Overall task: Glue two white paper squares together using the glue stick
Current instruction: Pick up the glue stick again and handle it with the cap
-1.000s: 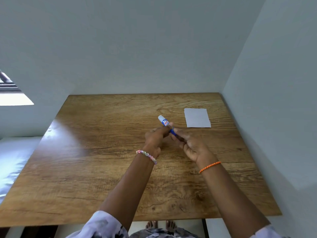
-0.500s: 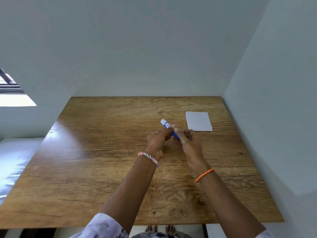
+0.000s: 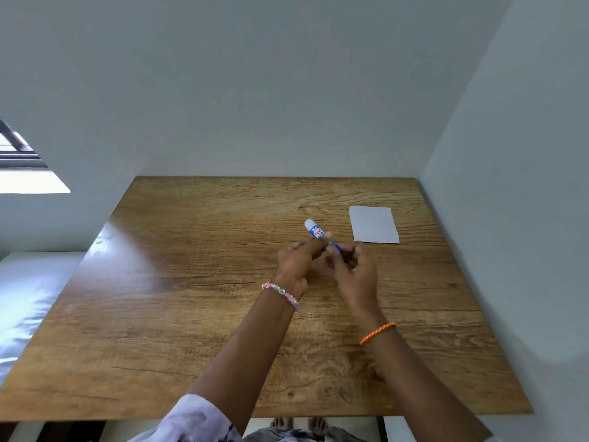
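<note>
A small glue stick (image 3: 316,230), white capped with a blue and red label, is held slanted above the wooden table (image 3: 191,298). My left hand (image 3: 298,261) pinches its middle between thumb and fingers. My right hand (image 3: 353,269) grips its blue lower end, which is mostly hidden by the fingers. White paper (image 3: 373,224) lies flat on the table to the right of the stick, beyond my right hand; I cannot tell whether it is one sheet or two stacked.
The table stands in a corner, with a wall along its far edge and another along its right edge. A white surface (image 3: 28,301) lies beside the table on the left. Bare feet (image 3: 299,424) show below the front edge.
My right hand has turned at the wrist and curled tighter around the stick's lower end. The glue stick and my left hand stay in about the same place.
</note>
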